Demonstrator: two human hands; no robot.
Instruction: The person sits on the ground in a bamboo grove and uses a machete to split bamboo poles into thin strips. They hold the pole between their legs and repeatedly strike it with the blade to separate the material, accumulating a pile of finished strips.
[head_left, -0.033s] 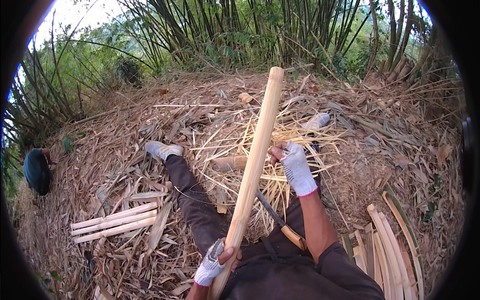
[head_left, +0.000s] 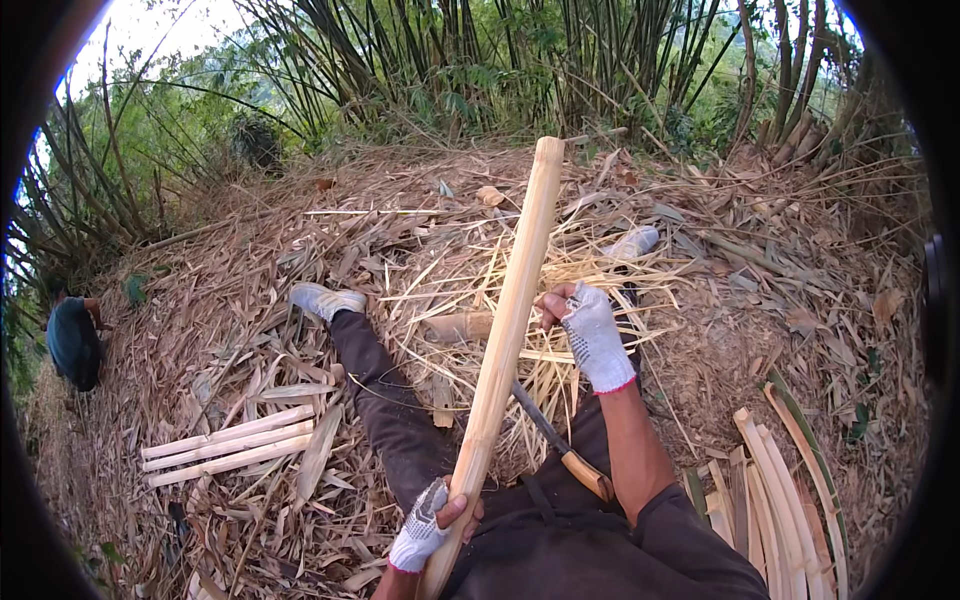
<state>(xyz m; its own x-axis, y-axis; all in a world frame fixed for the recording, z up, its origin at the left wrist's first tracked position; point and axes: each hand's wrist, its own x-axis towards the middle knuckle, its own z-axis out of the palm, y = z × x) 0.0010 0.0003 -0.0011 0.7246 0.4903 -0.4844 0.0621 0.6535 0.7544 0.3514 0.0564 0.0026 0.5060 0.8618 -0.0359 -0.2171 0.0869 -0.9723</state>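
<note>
A long pale bamboo slat (head_left: 508, 320) slants up and away from my lap, its far end raised over the ground. My left hand (head_left: 432, 522), in a white fingerless glove, is closed around its lower part. My right hand (head_left: 588, 330), gloved alike, is beside the slat's right edge, about midway up. Its fingers are curled together; whether anything is between them is hidden. A knife with a dark blade (head_left: 541, 418) and a wooden handle (head_left: 586, 475) rests at my right thigh, the blade tip close to the slat.
Thin bamboo shavings (head_left: 540, 375) are heaped between my outstretched legs, around a short log piece (head_left: 460, 327). Several finished slats (head_left: 235, 440) lie at left; curved split strips (head_left: 785, 490) stand at right. A person (head_left: 75, 342) bends at far left. Bamboo clumps (head_left: 520, 70) rise behind.
The slat's far end has shifted very slightly to the left. Both hands stay where they were.
</note>
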